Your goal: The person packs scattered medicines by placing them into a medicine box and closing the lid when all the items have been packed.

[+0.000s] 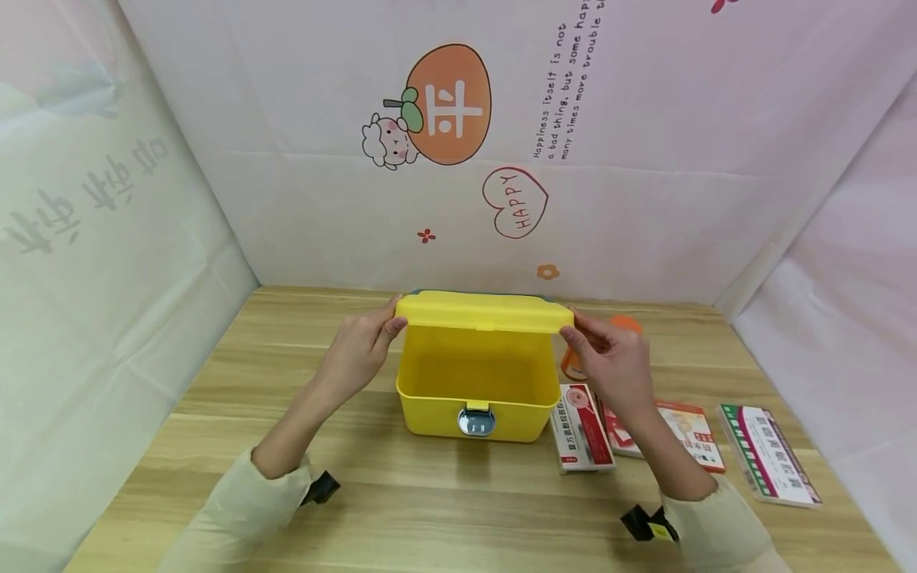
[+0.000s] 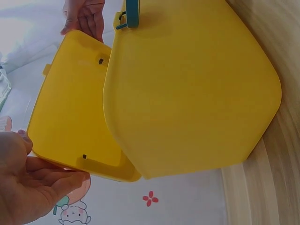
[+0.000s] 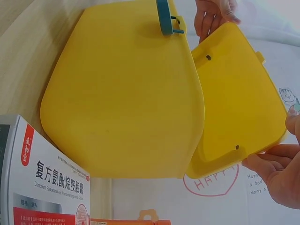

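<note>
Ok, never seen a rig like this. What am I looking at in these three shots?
No machine here, just a person's bare left hand and bare right hand. The wide picture comes from a camera worn on the head, looking forward and down. The other two come from one camera on each wrist, so the scene looks turned sideways there.

The hands hold the raised, smooth yellow lid of a deep yellow box with a shiny blue-grey latch, one hand at each end.

On the pale wood-grain table, to the box's right, are a white-and-red carton, a partly hidden orange-and-white carton, a flat green, white and purple carton and a partly hidden orange container.
</note>
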The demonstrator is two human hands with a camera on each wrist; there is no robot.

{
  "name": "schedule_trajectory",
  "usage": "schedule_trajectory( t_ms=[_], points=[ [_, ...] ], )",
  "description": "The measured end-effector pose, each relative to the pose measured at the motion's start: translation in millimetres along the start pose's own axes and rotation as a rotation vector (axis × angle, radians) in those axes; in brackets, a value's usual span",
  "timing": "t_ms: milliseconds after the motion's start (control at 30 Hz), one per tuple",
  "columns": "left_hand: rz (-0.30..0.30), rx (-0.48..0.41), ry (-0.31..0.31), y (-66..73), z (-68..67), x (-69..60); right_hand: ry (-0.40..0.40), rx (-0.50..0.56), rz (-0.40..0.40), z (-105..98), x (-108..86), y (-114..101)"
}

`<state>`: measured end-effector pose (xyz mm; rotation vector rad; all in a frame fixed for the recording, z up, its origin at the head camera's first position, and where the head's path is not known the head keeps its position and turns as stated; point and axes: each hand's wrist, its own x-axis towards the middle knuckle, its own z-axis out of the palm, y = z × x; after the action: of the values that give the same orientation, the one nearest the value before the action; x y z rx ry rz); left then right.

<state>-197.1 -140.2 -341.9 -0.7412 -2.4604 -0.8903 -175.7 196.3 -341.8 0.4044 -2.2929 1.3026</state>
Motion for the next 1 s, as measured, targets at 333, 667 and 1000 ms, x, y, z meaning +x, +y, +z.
schedule_trajectory(
  t_ms=[333,667,1000],
  points=[
    [0.017,-0.009,0.071,1.5,1.5,3.8,0.023,0.032,0.006,0.6,2.6,2.5],
    [-0.008,-0.037,0.122,3.3,3.8,5.3,0.038,0.083,0.031,1.4,5.1,1.6],
    [0.008,-0.07,0.153,2.9,5.8,8.8,0.071,0.115,0.022,2.9,9.0,3.8]
  ],
)
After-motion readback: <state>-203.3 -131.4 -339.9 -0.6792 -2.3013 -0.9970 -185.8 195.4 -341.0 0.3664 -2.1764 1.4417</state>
